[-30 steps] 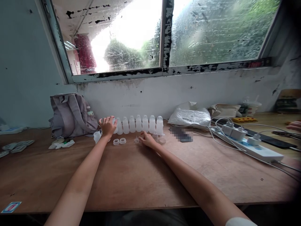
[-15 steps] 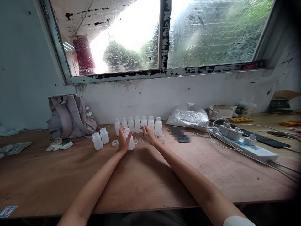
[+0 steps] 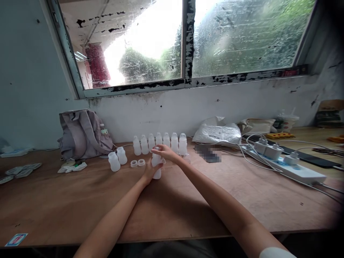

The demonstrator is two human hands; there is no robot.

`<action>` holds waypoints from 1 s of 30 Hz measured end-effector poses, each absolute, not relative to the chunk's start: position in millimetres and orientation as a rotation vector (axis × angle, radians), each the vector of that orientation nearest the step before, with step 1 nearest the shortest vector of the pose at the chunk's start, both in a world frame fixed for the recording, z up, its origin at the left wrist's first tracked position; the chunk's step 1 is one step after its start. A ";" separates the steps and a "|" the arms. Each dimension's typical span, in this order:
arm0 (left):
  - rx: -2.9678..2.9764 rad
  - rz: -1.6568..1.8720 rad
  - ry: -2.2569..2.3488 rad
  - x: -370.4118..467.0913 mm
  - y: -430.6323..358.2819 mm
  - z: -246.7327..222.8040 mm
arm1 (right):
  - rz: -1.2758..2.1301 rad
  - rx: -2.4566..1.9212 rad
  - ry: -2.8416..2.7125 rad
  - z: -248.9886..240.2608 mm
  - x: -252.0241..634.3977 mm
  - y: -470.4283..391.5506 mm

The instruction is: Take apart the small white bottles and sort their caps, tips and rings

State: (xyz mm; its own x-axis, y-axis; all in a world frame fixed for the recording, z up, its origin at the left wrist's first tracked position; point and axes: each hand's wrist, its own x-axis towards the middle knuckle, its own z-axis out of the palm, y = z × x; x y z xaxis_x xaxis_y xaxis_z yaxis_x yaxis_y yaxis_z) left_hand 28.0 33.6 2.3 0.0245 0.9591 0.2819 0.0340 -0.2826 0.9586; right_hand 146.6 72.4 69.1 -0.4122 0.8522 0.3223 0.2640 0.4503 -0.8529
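Observation:
A translucent white baby bottle [image 3: 157, 174] stands upright or nearly so on the wooden table, in front of me. My left hand [image 3: 151, 170] is wrapped round its body. From above, my right hand [image 3: 164, 152] closes its fingers on the bottle's top, so most of that top is covered. Behind both hands runs a row of several baby bottles with clear domed caps [image 3: 183, 144]. Left of my hands lie two white collar rings [image 3: 133, 163]. Farther left, two baby bottles without tops [image 3: 114, 162] stand close together. Small clear parts by my right hand are partly hidden.
A grey backpack [image 3: 84, 134] leans at the back left, with a crumpled tissue [image 3: 72, 167] before it. At the right lie a silvery package [image 3: 217, 133], a pixelated dark object [image 3: 209, 154] and a white power strip [image 3: 301, 172] with chargers and trailing cables.
The bottle and my left hand have shifted right and slightly nearer me. My right hand has moved left onto the bottle's top. A second ring has come into sight.

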 end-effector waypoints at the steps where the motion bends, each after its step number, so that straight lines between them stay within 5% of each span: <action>1: 1.431 1.360 1.019 29.8 31.3 2.9 | 0.975 -0.908 -1.901 69.1 146.7 71.7; 22: 0.848 0.883 0.312 19.7 15.2 33.9 | 1.603 -0.569 -1.566 80.9 151.8 74.4; 30: 0.886 0.847 0.362 7.3 26.8 30.5 | 1.580 -0.551 -1.538 76.9 145.2 74.6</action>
